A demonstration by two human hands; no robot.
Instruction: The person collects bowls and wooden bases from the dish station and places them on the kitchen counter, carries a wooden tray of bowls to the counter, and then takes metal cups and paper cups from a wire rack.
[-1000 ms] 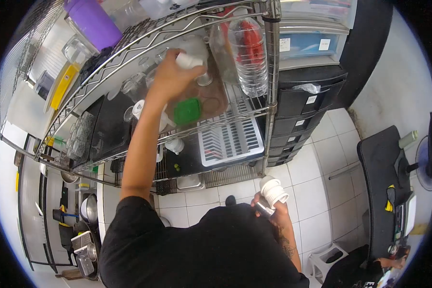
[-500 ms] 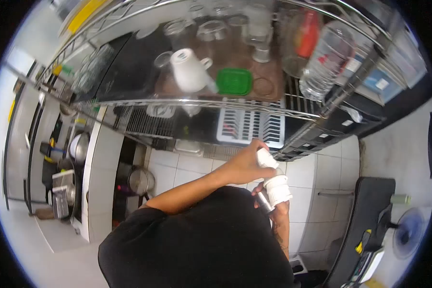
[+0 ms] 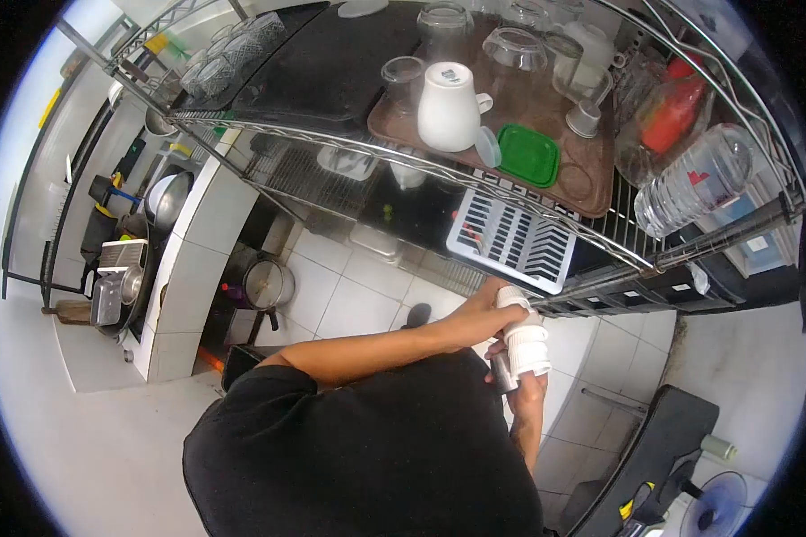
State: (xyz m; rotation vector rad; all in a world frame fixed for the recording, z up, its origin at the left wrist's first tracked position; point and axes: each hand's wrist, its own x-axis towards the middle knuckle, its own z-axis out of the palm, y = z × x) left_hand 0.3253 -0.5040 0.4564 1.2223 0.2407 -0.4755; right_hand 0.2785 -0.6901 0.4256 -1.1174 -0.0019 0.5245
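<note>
My left hand (image 3: pixel 494 320) is closed around the upper white ribbed plastic piece (image 3: pixel 511 296). Directly below it, in line and apparently touching, is a lower white ribbed piece (image 3: pixel 529 349) with a wider collar. My right hand (image 3: pixel 530 387) supports that lower piece from underneath, its fingers partly hidden. Beside the white pieces, also at my right hand, a small shiny metal cylinder (image 3: pixel 503 372) points downward. Exactly what the white pieces are cannot be made out.
Ahead stands a wire shelf rack (image 3: pixel 349 143) holding a brown tray (image 3: pixel 587 192) with a white mug (image 3: pixel 450 106), a green lid (image 3: pixel 528 154) and glasses. A plastic bottle (image 3: pixel 697 179) lies at right. Below sits a white slatted rack (image 3: pixel 510 234). A pot (image 3: pixel 267 282) is left.
My left hand has brought the upper white piece down against the lower one, closing the gap between them. The view has shifted, so the shelf appears farther right.
</note>
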